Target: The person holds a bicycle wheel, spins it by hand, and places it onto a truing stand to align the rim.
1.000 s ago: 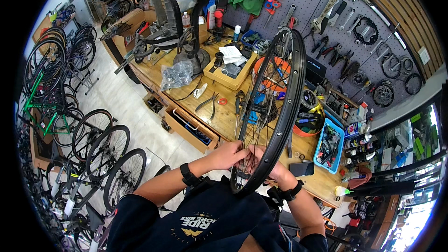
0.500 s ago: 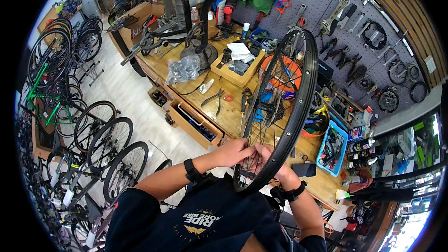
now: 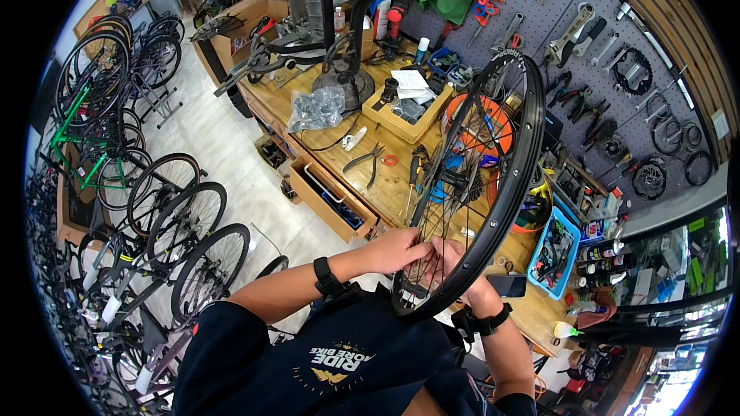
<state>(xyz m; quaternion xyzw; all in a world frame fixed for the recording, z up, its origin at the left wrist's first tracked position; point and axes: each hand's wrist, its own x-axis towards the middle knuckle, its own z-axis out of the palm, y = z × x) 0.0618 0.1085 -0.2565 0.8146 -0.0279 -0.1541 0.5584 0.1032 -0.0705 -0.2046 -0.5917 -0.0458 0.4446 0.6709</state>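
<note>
Gray wall [image 3: 536, 15] with tiny holes and lots of tools stands at the back of the shop, and its top is cut off. Next to it is a long wooden bench [image 3: 389, 196]. Many bikes [image 3: 196, 223] fill the left side, and the dark round edge cuts some of them off. The person's dark shirt [image 3: 308, 331] has white letters and a gold picture on the chest.

One black bike wheel [image 3: 510, 199] with no tire stands tilted in front of the person, between body and bench. White letters show on its far end. Its low end is by the shirt, and both hands are there. The left hand [image 3: 397, 250] has its fingers close together at the spokes. The right hand [image 3: 449, 250] has bent fingers among the spokes, partly behind the rim. I cannot tell if either one is pinching something.

The wheel hides part of an orange bowl [image 3: 505, 135]. Dark bottles [image 3: 601, 252] have labels too small to read. Smaller still are the phone [image 3: 507, 286], the pliers [image 3: 372, 163] and a little red ring [image 3: 390, 160].
</note>
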